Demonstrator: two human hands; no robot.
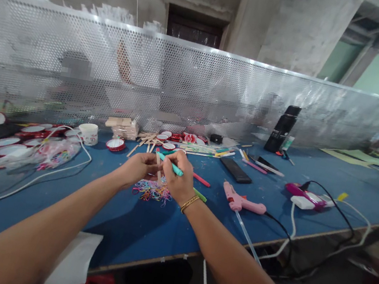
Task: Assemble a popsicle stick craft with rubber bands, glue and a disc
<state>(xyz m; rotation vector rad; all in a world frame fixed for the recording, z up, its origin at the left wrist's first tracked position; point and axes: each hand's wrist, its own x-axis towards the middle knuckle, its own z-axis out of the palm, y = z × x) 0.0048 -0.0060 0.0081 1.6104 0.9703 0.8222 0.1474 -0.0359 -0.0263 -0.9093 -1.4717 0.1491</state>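
Note:
My left hand (137,169) is closed on a thin wooden craft stick (159,174), held upright with a reddish tip at its top. In my right hand (183,180) is a teal marker (176,169), gripped like a pen and lying across the stick; whether its tip touches the wood is too small to tell. Beneath both hands lies a loose heap of colourful rubber bands (153,192). A red marker (202,180) and a green marker (199,195) rest just right of my right hand, the green one partly hidden by it.
A pink glue gun (243,202) with a trailing cord lies to the right, near a black phone (236,170). Farther back stand a black bottle (281,130) and a paper cup (88,134). A purple power strip (306,197) and white cables cross the blue table (154,238).

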